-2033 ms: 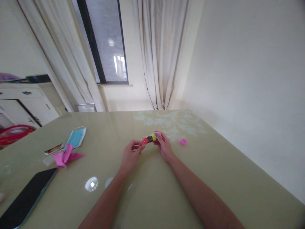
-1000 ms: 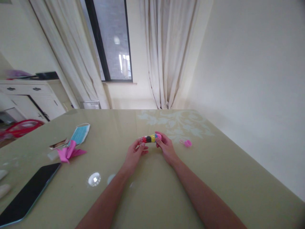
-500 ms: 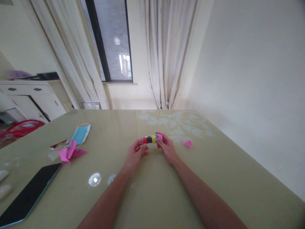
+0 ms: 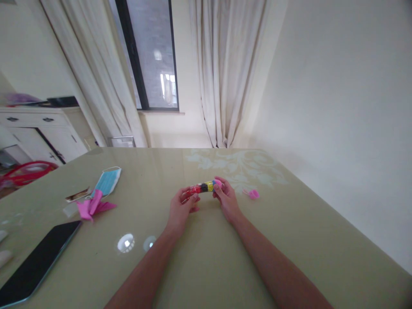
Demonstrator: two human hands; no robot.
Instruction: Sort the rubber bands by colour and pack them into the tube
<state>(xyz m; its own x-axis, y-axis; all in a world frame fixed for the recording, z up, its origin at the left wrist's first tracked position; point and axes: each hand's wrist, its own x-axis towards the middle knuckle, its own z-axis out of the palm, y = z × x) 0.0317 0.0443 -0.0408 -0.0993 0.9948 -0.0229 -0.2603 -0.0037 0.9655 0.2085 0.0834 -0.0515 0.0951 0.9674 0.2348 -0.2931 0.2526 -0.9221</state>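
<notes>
A slim clear tube (image 4: 204, 187) is held nearly level above the table between my two hands. Its contents show as bands of red, black, yellow, blue and pink, too small to name. The red end is in the fingers of my left hand (image 4: 180, 209). My right hand (image 4: 227, 200) grips the pink end between thumb and fingers, hiding part of it. To the right of that hand, a small pink piece (image 4: 254, 194) with a thin loop lies on the table.
On the left of the glossy table (image 4: 206, 262) lie a blue face mask (image 4: 107, 182), a pink folded-paper shape (image 4: 94, 207) and a dark-screened tablet (image 4: 40, 259). Light reflections show on the tabletop. A wall (image 4: 347, 120) borders the right side, curtains (image 4: 222, 73) the far side.
The tube has shifted slightly to the right, and its right end is a little higher. My hands keep hold of both ends.
</notes>
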